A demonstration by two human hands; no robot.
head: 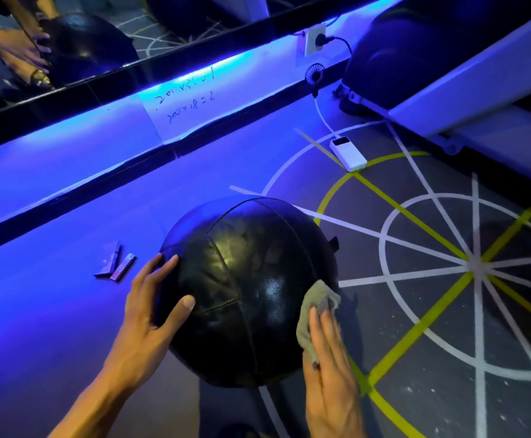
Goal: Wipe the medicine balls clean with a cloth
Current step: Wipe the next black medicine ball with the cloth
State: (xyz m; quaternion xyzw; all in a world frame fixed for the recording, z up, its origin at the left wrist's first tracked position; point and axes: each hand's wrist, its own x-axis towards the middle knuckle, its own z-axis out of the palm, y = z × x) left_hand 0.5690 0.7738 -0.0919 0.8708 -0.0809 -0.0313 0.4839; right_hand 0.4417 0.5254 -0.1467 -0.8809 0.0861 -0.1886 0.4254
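Medicine ball braced by flat left hand; right hand (fingers seemingly straight) presses cloth.

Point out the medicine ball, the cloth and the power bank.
medicine ball [245, 279]: head view, top panel near the seams.
cloth [316, 300]: head view, upper fold above the fingers.
power bank [349, 154]: head view, white top face.

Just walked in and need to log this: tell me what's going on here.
A person is cleaning a black medicine ball that sits on the gym floor. The left hand lies flat against the ball's left side to steady it, while the right hand presses a small tan cloth against its lower right side. A white power bank lies on the floor beyond the ball, by the wall.
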